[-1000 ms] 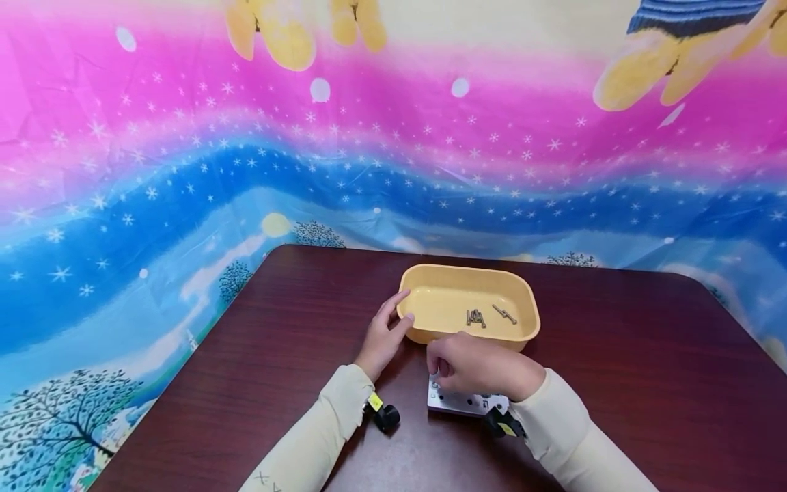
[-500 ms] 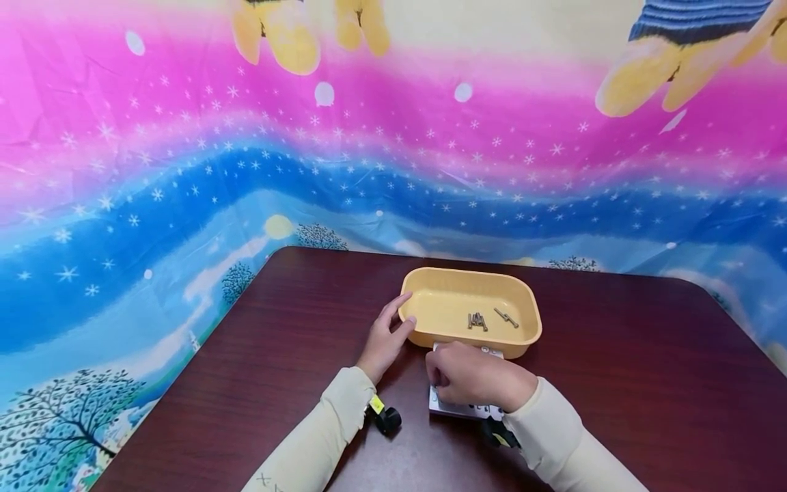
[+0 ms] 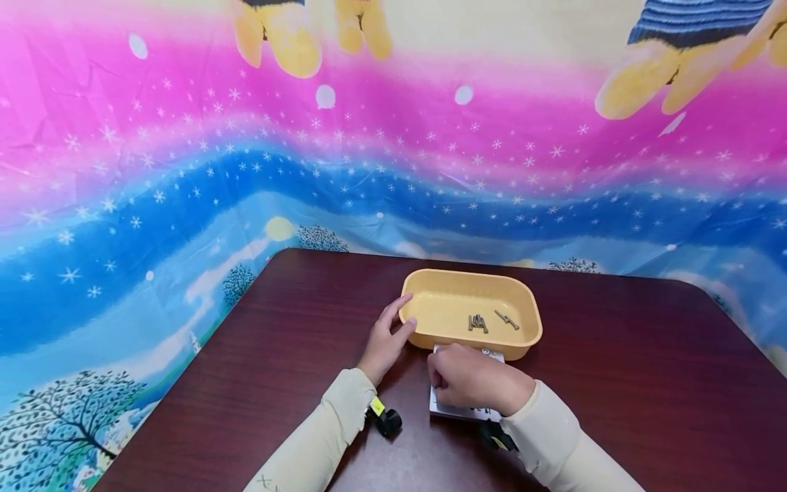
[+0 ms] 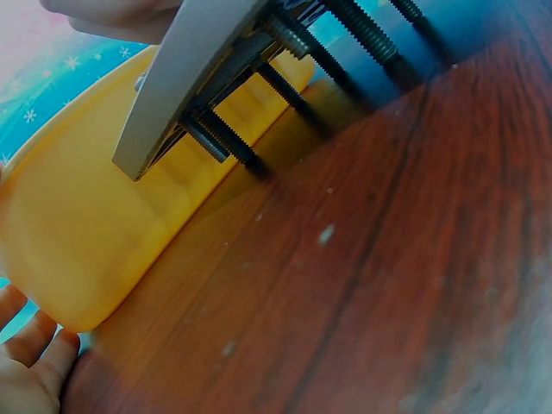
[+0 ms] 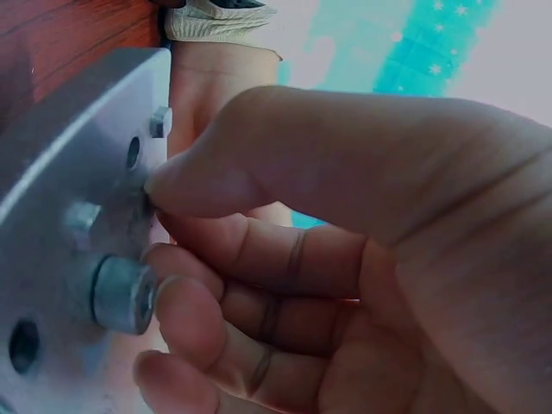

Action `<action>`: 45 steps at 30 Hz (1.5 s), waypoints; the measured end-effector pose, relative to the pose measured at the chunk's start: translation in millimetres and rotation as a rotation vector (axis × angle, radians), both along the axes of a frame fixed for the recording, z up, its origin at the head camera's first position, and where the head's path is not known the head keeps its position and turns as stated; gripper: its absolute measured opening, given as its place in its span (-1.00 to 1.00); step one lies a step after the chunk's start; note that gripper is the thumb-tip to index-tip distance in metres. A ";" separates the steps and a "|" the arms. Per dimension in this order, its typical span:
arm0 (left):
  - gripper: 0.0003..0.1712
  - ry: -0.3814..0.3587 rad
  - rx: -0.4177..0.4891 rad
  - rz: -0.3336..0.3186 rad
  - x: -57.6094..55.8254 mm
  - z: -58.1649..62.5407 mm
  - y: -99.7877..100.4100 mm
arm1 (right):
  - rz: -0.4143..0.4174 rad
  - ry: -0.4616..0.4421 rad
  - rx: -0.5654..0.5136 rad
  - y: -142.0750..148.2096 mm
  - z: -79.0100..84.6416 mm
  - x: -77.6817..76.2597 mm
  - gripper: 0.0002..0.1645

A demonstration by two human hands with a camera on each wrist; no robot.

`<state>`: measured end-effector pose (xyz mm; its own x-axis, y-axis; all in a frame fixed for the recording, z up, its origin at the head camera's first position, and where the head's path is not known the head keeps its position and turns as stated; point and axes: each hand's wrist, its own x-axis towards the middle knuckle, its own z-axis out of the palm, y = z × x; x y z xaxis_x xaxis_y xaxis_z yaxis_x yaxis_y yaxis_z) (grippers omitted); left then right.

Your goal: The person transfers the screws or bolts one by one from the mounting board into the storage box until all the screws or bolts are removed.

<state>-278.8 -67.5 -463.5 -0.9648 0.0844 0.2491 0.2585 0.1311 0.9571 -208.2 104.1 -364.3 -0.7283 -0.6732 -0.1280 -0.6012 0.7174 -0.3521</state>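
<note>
Fine work at the fingertips

My right hand (image 3: 481,377) is curled, thumb and forefinger drawn into a pinch against the face of a metal plate (image 5: 95,166). They seem to grip a small screw, though my fingertips hide nearly all of it; the other fingers bend in beside them. Close by stands a stout bolt (image 5: 126,295), its round head proud of the plate, with a short peg (image 5: 161,122) and a bare hole (image 5: 24,345) farther off. Beneath the plate, threaded ends (image 4: 362,33) point down toward the table (image 3: 295,335); whether they bear on it I can't tell.

I judge the step in hand to be turning one screw by touch — partway through, with some fasteners in and at least one hole bare. The next move calls for a light, straight twist, then a fresh pinch, without tipping the plate.

My left hand (image 3: 386,342) is spread, thumb and fingers barely bent, tips at the left end of the yellow tray (image 3: 433,311) just beyond the plate. It looks like a steadying touch rather than a grip. In the tray lie a cluster of loose bolts (image 3: 477,324) and, to its right, a smaller group (image 3: 507,319) — probably the supply for whatever holes remain.
</note>
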 end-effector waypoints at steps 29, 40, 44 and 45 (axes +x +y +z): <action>-0.44 0.010 0.030 -0.034 22.3 32.1 0.4 | 0.038 0.118 -0.047 0.7 -4.7 1.0 -0.69; -0.44 0.015 0.036 -0.043 22.6 31.8 0.1 | 0.027 0.091 -0.037 0.1 -3.8 0.7 -0.75; -0.44 0.025 0.041 -0.047 21.7 31.4 0.3 | 0.004 0.061 -0.017 -1.2 -2.1 1.5 -0.79; -0.44 0.028 0.041 -0.047 21.5 31.2 0.3 | -0.003 0.054 -0.012 -1.6 -2.0 1.8 -0.78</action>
